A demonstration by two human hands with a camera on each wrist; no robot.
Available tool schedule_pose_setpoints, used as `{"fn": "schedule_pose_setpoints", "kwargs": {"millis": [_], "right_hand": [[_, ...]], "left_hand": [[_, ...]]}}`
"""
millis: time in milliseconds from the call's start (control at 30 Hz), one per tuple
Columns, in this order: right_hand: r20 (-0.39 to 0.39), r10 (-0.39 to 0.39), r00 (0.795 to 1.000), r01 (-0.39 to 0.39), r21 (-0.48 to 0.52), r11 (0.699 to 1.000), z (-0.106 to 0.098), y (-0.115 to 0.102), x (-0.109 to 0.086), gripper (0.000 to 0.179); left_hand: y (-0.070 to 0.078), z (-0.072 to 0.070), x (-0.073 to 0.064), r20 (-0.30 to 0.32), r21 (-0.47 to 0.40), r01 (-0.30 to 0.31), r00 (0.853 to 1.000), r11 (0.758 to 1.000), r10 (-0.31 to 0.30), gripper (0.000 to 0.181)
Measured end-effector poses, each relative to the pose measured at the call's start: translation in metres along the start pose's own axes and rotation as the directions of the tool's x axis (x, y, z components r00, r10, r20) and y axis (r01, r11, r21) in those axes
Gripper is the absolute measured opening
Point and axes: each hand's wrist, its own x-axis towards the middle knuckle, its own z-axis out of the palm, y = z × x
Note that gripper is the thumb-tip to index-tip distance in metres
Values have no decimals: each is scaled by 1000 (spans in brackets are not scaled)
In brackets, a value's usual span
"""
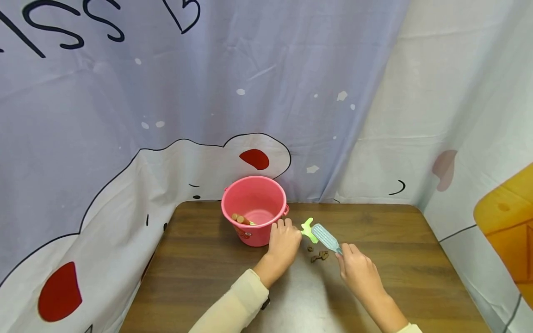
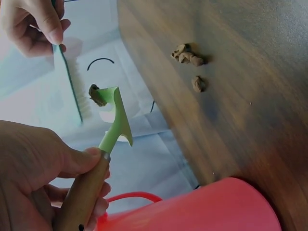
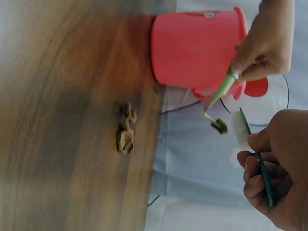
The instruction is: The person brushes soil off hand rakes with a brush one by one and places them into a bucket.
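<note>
My left hand [image 1: 284, 243] grips the wooden handle [image 2: 84, 192] of a small hand hoe with a green two-sided head [image 1: 308, 230]. A brown clump [image 2: 97, 96] clings to one end of that head, raised above the table. In my right hand [image 1: 361, 269] is a teal brush [image 1: 326, 237] with pale bristles, pinched by its handle. The bristles [image 3: 239, 130] face the hoe head and stand close to the clump. Below both tools, several brown lumps [image 1: 319, 255] lie on the table. A pink bucket [image 1: 254, 237] stands just left of my left hand.
Wooden tool handles [image 1: 240, 218] stick up inside the bucket, leaning at its left wall. The wooden table [image 1: 200, 277] ends at a printed curtain [image 1: 266, 92] behind the bucket. A yellow-orange shape [image 1: 508, 226] shows at the far right.
</note>
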Motion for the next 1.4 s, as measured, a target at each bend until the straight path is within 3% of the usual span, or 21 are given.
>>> {"fn": "schedule_pose_setpoints", "kwargs": {"millis": [200, 567, 767, 900, 1100, 1267, 1400], "right_hand": [[37, -49, 998, 50, -22, 999, 8, -9, -3, 23], [-83, -117, 990, 108, -109, 988, 13, -3, 0, 20], [-114, -90, 989, 75, -125, 989, 16, 0, 2, 19], [-121, -70, 990, 56, -114, 992, 14, 5, 3, 24], [-105, 39, 994, -47, -76, 996, 1, 21, 6, 24], [-24, 74, 997, -74, -18, 997, -3, 24, 4, 20], [-16, 58, 998, -57, 27, 998, -2, 16, 2, 20]], "left_hand": [[4, -1, 1, 31, -13, -10, 999, 1000, 10, 13], [9, -4, 0, -24, -7, -3, 1000, 1000, 3, 14], [10, -6, 1, -32, 6, 12, 999, 1000, -12, 15], [10, -4, -1, 13, 11, 0, 1000, 1000, 0, 15], [6, 1, -6, 79, 13, -4, 997, 1000, 3, 17], [2, 1, -6, 50, -10, 1, 999, 1000, 0, 14], [1, 1, -5, 16, -27, -10, 1000, 1000, 10, 11]]}}
